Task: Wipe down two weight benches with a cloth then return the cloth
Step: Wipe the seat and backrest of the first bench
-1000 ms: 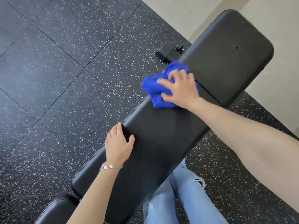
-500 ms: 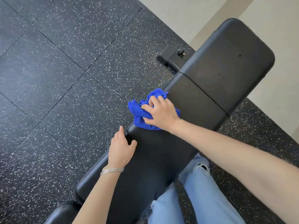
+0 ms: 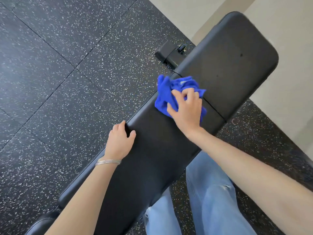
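A black padded weight bench (image 3: 152,150) runs diagonally from lower left to upper right, its long pad meeting a wider pad (image 3: 237,53) at a seam. A crumpled blue cloth (image 3: 167,92) lies on the long pad just below that seam. My right hand (image 3: 186,109) presses on the cloth with fingers curled into it. My left hand (image 3: 120,139) rests flat on the bench's left edge, fingers over the side, a silver bangle on its wrist. It holds nothing.
Black speckled rubber floor tiles (image 3: 59,82) spread to the left. A black metal bench foot (image 3: 169,55) sticks out near the seam. A pale wall and floor strip (image 3: 279,22) lie beyond the bench's far end. My legs in blue jeans (image 3: 211,200) stand to the bench's right.
My right hand slid the cloth down the pad towards me, then back up to the seam. My left hand stayed on the bench's edge.
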